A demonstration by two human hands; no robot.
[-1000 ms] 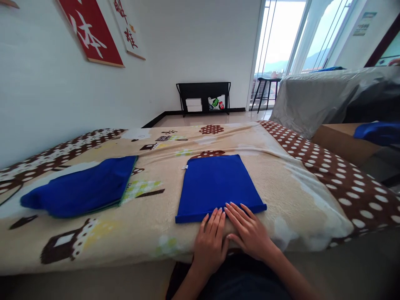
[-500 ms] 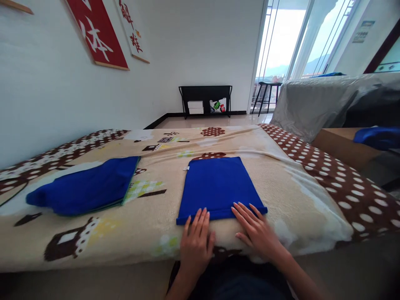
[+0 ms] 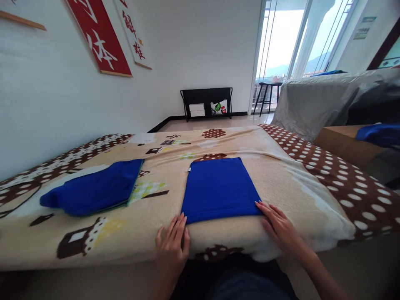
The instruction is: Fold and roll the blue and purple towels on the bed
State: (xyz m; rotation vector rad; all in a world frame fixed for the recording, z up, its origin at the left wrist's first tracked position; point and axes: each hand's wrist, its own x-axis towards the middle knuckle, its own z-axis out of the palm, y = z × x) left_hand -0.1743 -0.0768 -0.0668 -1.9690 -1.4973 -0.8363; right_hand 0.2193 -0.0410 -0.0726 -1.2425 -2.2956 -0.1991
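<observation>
Blue cloth [image 3: 220, 189]: flat on blanket [image 3: 290, 179], approx. ctr of view, nr blanket's front edge; 4-sided, narrower at far end, w/ thin band or fold along near edge (can't tell which).
White tag [image 3: 188, 169]: small, sticks out of cloth's L side, nr far-L corner.
L hand [image 3: 171, 241]: palm down, fingers straight, thumb slightly apart; tips at cloth's near-L corner, no grip seen.
R hand [image 3: 281, 229]: palm down, fingers extended, tips at near-R corner; likewise no grip seen.
Hand spacing: well apart, approx. full width of cloth's near edge btwn them.
2nd blue cloth [image 3: 96, 187]: L of 1st, not touching it; rumpled, tapers to L, green-trimmed edge on R.
Blanket print: beige w/ brown & green motifs, brown/white dotted borders both sides.
R side: cardboard box [image 3: 339, 143] w/ blue item [image 3: 379, 134] on/over it, nr plastic-covered furniture [image 3: 306, 104].
Bkgd: black rack [image 3: 206, 96] by far wall; stool [image 3: 268, 84] nr window; red scroll [image 3: 106, 46] on L wall.
</observation>
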